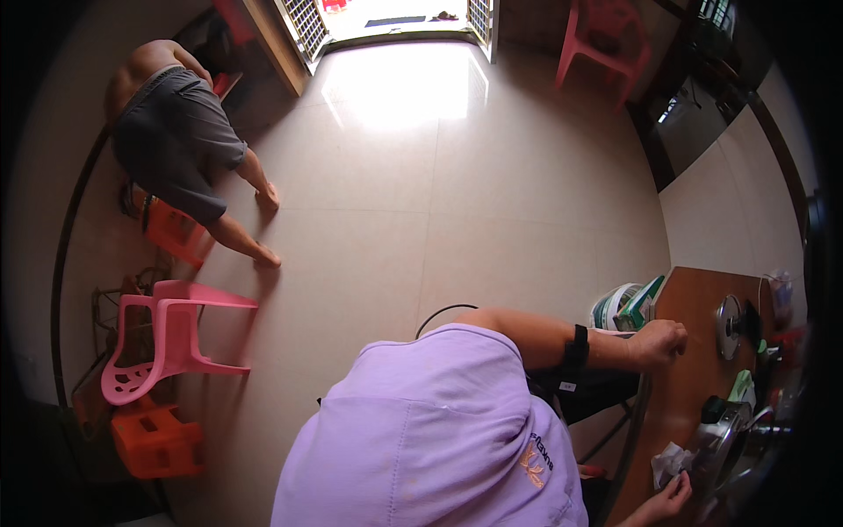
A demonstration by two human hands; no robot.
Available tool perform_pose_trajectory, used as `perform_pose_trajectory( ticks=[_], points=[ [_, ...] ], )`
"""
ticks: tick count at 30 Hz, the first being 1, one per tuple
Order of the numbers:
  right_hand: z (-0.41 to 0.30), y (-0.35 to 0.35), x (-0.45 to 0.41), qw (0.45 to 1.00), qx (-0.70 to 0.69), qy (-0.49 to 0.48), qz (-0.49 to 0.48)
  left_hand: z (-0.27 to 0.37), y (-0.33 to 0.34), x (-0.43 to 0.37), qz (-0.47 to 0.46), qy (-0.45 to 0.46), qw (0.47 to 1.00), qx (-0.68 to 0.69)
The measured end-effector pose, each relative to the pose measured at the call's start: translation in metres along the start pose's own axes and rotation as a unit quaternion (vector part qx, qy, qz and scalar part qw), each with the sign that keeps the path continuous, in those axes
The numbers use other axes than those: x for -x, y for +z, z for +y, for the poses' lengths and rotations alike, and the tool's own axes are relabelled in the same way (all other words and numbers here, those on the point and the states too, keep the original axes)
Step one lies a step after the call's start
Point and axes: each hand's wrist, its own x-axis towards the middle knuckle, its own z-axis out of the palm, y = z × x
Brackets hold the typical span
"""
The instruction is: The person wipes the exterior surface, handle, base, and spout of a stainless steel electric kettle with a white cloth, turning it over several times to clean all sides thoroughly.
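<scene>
My left hand (pixel 657 345) is above the edge of the brown wooden table (pixel 685 296), its fingers curled in. I see nothing in it, though its palm is hidden. A black band (pixel 577 346) circles that forearm. Low in the picture my right hand (pixel 665 502) pinches a crumpled white tissue (pixel 672 461) at the table top. Beside the tissue stands a shiny metal pot or kettle (pixel 721 428) with a black knob, partly lost in the dark rim. A glass lid (pixel 729 327) with a dark knob lies farther up the table.
A white and green bucket (pixel 612 306) and a green box (pixel 640 304) stand by the table. Another person (pixel 171 125) bends over at the left. Pink chair (pixel 168 329) and orange stool (pixel 158 440) are below them. A pink chair (pixel 602 49) stands near the open doorway (pixel 402 20).
</scene>
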Motion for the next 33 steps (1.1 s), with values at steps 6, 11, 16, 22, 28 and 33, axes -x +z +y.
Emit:
perform_pose_trajectory(
  ticks=[6, 11, 16, 22, 28, 33],
  points=[
    [0.024, 0.004, 0.02, 0.995, 0.077, 0.037, -0.046, 0.001, 0.002, -0.002, -0.007, 0.021, 0.999, 0.047],
    [0.018, 0.015, 0.014, 0.997, 0.065, 0.038, -0.001, 0.003, -0.006, 0.005, 0.0, 0.014, 1.0, 0.024],
    [0.061, 0.024, 0.03, 0.999, 0.049, 0.002, -0.023, 0.01, -0.007, 0.005, 0.002, 0.064, 0.998, 0.024],
    [0.136, 0.036, 0.052, 0.982, 0.057, 0.099, -0.15, 0.013, -0.01, 0.006, 0.015, 0.05, 0.998, 0.03],
    [0.092, 0.028, 0.039, 0.993, -0.009, -0.062, -0.104, 0.012, -0.003, 0.007, 0.024, 0.044, 0.999, -0.003],
    [0.116, 0.043, 0.058, 0.983, -0.002, -0.012, -0.181, 0.014, 0.002, 0.004, 0.021, 0.053, 0.998, -0.011]
  ],
)
